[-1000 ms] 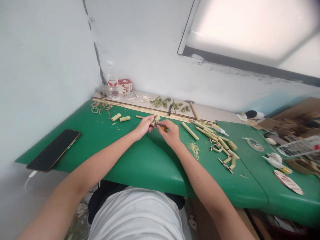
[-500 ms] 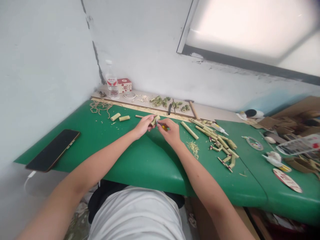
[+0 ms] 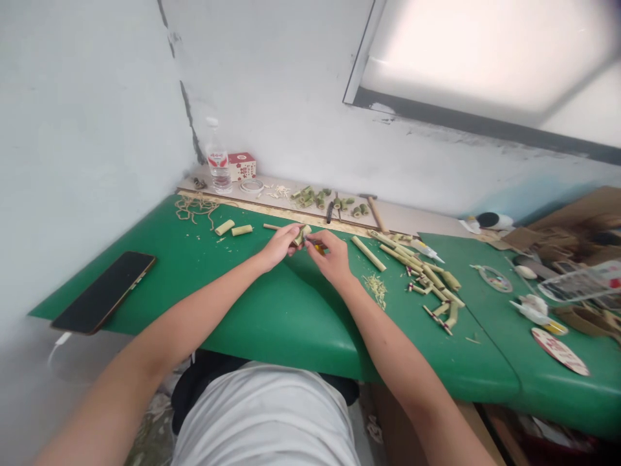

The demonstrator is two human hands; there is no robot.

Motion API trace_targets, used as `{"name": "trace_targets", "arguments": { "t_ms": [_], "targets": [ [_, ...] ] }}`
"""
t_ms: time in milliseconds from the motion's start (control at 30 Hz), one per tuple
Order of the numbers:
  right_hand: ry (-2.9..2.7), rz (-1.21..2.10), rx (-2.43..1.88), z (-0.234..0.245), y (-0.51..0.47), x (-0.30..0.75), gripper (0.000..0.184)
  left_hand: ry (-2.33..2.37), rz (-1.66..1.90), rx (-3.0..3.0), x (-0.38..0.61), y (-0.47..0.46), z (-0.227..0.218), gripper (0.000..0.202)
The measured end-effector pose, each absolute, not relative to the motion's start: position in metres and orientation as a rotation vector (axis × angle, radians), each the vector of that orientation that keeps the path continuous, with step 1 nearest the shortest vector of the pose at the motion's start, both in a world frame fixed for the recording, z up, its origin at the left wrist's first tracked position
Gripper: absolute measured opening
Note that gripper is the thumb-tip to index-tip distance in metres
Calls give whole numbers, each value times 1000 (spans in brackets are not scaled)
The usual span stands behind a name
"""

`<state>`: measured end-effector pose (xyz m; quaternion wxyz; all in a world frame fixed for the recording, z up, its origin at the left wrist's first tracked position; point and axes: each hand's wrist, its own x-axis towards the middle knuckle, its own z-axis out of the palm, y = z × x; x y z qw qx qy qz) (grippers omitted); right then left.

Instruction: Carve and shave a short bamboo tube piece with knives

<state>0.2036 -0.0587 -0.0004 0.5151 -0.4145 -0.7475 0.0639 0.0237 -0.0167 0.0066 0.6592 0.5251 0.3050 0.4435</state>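
Note:
Fingers of my left hand (image 3: 280,246) are wrapped round a short bamboo tube (image 3: 303,234), held tilted above the green mat. My right hand (image 3: 330,254) is closed on a small tool with a yellow part (image 3: 319,247); its tip meets the near end of the tube, and its exact kind is mostly hidden by the fingers. Left of my hands lie two cut bamboo pieces (image 3: 224,228). A thin stick (image 3: 270,226) lies just behind my left hand. To the right are a longer bamboo piece (image 3: 369,253) and a heap of shavings (image 3: 376,291).
On the back ledge stand a water bottle (image 3: 218,158) and a red-and-white box (image 3: 242,166), beside bamboo bits (image 3: 306,196) and a hammer (image 3: 376,213). A phone (image 3: 103,291) lies left. Jointed bamboo figures (image 3: 441,294) and glue bottles (image 3: 427,250) lie right.
Both hands stay in nearly the same place with the bamboo tube and the tool between them. The whole view has shifted very slightly.

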Motion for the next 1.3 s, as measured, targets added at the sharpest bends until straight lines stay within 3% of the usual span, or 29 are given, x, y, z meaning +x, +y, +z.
{"name": "trace_targets", "arguments": {
  "t_ms": [1300],
  "targets": [
    [-1719,129,-1064,0,-55,209,15,692,976,1219,24,-19,9,39]
  ]
}}
